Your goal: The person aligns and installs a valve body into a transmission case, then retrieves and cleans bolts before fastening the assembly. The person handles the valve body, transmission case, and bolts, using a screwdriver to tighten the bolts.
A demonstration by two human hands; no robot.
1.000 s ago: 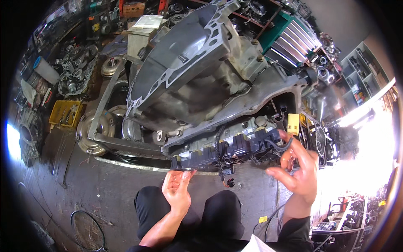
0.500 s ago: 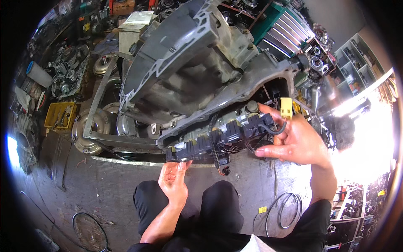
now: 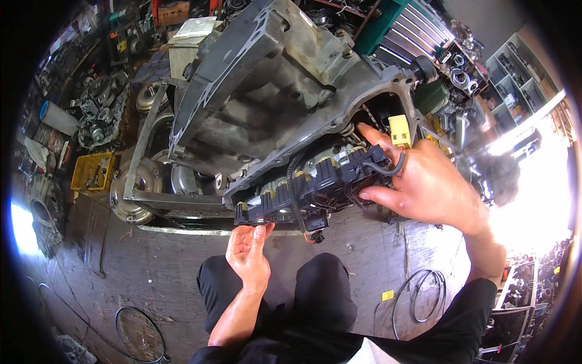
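Observation:
A large grey transmission case (image 3: 315, 67) rests tilted in front of me, its open side facing down toward my hands. At that opening is a valve body (image 3: 312, 185) with a row of black solenoids and a metal plate behind them. My left hand (image 3: 247, 261) pinches its lower left end from beneath. The right end is gripped by my right hand (image 3: 433, 188), thumb below and index finger reaching inside the case. A yellow connector (image 3: 399, 131) on a dark sleeved cable stands by the right knuckles. A corrugated black harness (image 3: 293, 200) hangs across the solenoids.
A metal frame (image 3: 176, 203) stands under the case. Left of it lie round metal converters (image 3: 129, 194) and a yellow crate (image 3: 92, 171) of small parts. Cable loops (image 3: 418, 297) lie on the floor (image 3: 182, 267). A green tool chest (image 3: 382, 24) stands behind.
The valve body has moved slightly further into the case opening. My right index finger now reaches deeper inside, and the yellow connector has shifted up and left. My left hand keeps its pinch.

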